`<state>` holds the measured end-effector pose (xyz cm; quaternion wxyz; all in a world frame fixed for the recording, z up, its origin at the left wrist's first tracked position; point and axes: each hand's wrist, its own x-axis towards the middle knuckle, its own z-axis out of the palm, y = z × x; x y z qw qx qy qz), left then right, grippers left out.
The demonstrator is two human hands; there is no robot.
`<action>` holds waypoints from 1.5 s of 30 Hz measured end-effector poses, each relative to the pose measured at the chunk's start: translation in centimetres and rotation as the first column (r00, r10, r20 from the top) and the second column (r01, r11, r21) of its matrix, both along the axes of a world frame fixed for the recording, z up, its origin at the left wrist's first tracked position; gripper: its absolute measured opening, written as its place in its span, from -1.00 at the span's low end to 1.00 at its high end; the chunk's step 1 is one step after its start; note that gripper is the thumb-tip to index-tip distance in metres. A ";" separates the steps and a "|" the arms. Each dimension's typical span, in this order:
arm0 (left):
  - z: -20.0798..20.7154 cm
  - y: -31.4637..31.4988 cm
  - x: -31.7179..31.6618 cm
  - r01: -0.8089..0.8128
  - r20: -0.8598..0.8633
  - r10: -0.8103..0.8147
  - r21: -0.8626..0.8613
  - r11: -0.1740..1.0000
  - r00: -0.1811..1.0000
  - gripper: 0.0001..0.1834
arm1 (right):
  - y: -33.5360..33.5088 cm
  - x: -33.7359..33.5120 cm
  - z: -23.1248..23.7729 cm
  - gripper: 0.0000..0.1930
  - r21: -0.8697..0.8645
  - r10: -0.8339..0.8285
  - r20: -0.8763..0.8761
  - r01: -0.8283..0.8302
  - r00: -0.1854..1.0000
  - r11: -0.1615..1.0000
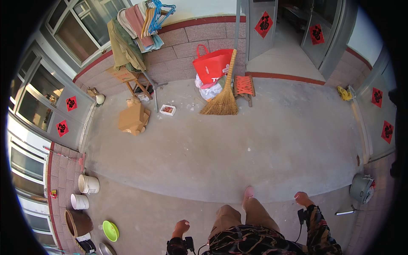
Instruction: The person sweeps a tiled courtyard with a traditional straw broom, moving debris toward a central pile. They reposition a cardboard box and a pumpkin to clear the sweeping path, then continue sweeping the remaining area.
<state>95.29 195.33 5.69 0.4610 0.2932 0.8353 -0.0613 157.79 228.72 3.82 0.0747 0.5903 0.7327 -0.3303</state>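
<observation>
My left hand (181, 226) hangs low beside my left thigh, its fingers curled in and nothing showing in them. Out past my right leg, my right hand (302, 199) is also curled closed, with no object in it. Both hands are over the concrete floor (212, 157) and touch nothing. Nearest to my left hand on the floor is a bright green basin (111, 230). A grey lidded pot (361, 188) stands against the right wall, beyond my right hand. Straight ahead, a straw broom (224, 100) leans upright, bristles down, beside a red bag (212, 66).
White buckets (88, 184) and a brown pot (78, 223) line the left wall. Flattened cardboard (134, 118) and a small white tray (168, 110) lie ahead left, near a rack of clothes (127, 46). A low orange-webbed stool (244, 87) stands near the open doorway (282, 55).
</observation>
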 end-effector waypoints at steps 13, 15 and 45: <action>-1.3 14.8 -6.1 -0.305 0.018 0.305 0.144 0.942 0.952 -0.76 | 30.6 -24.5 4.1 -0.82 -0.184 0.280 0.048 -0.267 0.959 0.946; -3.1 18.7 -9.1 -0.312 0.014 0.313 0.147 0.939 0.950 -0.77 | 33.7 -28.7 4.4 -0.82 -0.188 0.332 0.021 -0.322 0.943 0.928; -38.2 67.1 -31.4 0.070 -0.129 -0.020 0.402 0.913 0.991 -0.55 | 62.9 -45.7 -13.5 -0.80 -0.543 0.062 0.174 0.043 0.983 0.839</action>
